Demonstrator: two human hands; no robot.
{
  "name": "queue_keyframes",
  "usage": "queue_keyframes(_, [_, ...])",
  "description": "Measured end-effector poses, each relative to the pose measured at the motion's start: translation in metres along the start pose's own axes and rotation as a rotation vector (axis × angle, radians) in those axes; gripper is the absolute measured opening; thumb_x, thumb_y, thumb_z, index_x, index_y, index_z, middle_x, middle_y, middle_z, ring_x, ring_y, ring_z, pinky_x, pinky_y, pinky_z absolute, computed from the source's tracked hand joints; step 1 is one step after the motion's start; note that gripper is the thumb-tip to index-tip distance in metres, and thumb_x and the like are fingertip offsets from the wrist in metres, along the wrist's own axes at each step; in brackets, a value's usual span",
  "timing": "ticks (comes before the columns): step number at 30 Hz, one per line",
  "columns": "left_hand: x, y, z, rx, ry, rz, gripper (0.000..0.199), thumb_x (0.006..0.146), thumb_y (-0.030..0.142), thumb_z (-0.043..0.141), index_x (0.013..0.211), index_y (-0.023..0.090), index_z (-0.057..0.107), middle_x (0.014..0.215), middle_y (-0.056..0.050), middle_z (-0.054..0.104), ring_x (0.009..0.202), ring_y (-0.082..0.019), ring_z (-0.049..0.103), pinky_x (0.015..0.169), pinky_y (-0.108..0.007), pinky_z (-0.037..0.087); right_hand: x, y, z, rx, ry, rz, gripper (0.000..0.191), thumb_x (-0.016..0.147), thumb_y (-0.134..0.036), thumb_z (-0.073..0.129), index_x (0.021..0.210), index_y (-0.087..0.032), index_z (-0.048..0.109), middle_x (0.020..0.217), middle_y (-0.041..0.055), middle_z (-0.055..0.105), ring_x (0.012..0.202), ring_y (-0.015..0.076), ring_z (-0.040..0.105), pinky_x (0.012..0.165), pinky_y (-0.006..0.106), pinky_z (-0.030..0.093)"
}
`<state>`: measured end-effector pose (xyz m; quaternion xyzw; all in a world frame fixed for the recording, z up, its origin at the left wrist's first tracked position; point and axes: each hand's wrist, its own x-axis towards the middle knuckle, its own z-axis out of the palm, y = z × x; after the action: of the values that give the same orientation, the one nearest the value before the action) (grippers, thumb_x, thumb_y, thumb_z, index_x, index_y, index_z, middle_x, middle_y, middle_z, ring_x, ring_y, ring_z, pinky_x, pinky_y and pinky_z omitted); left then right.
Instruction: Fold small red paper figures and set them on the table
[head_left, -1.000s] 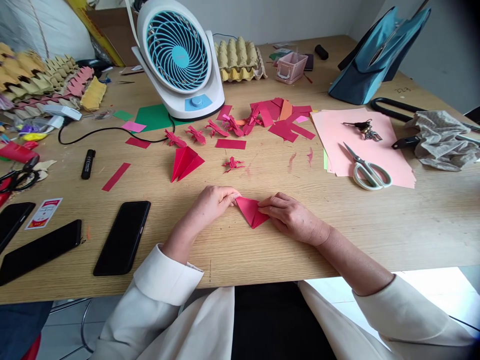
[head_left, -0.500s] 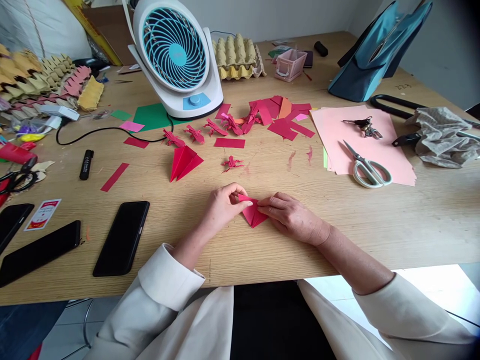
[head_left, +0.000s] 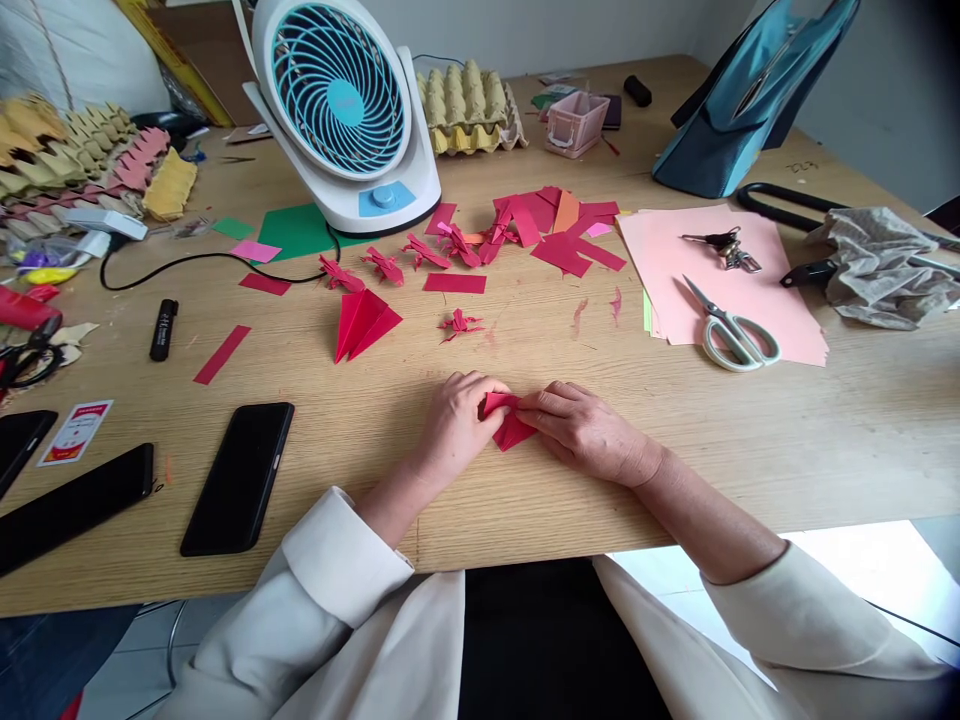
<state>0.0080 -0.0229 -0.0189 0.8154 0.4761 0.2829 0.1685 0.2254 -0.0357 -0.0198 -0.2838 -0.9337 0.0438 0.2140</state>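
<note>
A small folded piece of red paper [head_left: 513, 432] lies on the wooden table, between my two hands. My left hand [head_left: 463, 420] pinches its left side, with the thumb across the upper left part. From the right, my right hand [head_left: 576, 428] grips the paper's other side, fingertips pressed together near its top. The lower part of the paper comes to a point toward me, and my fingers hide both sides. Beyond my hands sits a small red folded paper figure [head_left: 459, 323]. Left of it stands a larger folded red paper [head_left: 364, 324].
Several red paper figures [head_left: 427, 252] form a row before the white fan [head_left: 384, 200]. Red paper pieces [head_left: 559, 255] lie behind them. Scissors [head_left: 739, 340] and keys [head_left: 726, 248] rest on pink sheets [head_left: 652, 260] at right. At left are a phone [head_left: 238, 480] and a black marker [head_left: 163, 330].
My left hand has shifted slightly right, and its thumb now covers more of the paper's left side. The right hand keeps its grip. The whole view has shifted a little.
</note>
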Motion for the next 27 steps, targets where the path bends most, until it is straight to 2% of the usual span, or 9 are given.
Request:
queue_keyframes(5, [-0.0002, 0.0013, 0.0007, 0.047, -0.014, 0.036, 0.009, 0.086, 0.012, 0.065, 0.086, 0.021, 0.065, 0.086, -0.001, 0.068, 0.085, -0.019, 0.058, 0.079, -0.033, 0.044, -0.0016, 0.0020, -0.0007, 0.007, -0.004, 0.002, 0.030, 0.097, -0.012, 0.048, 0.118, -0.015, 0.069, 0.121, 0.0134, 0.068, 0.093, 0.0240, 0.057, 0.081, 0.040, 0.052])
queue_keyframes(18, [-0.0039, -0.0004, -0.0026, 0.188, -0.044, 0.188, 0.009, 0.092, 0.014, 0.059, 0.092, 0.020, 0.066, 0.091, -0.005, 0.067, 0.089, -0.020, 0.058, 0.082, -0.036, 0.045, -0.0008, 0.0006, -0.0022, 0.039, -0.019, 0.039, 0.030, 0.097, -0.012, 0.048, 0.119, -0.014, 0.068, 0.121, 0.0138, 0.068, 0.096, 0.0244, 0.058, 0.084, 0.041, 0.053])
queue_keyframes(27, [-0.0062, -0.0010, -0.0047, 0.207, -0.076, 0.218, 0.015, 0.088, 0.009, 0.060, 0.096, 0.020, 0.066, 0.095, -0.006, 0.066, 0.091, -0.021, 0.059, 0.083, -0.036, 0.046, 0.0041, -0.0062, -0.0040, 0.026, -0.030, 0.125, 0.025, 0.097, -0.011, 0.049, 0.114, -0.018, 0.067, 0.116, 0.0116, 0.069, 0.095, 0.0238, 0.058, 0.085, 0.040, 0.053])
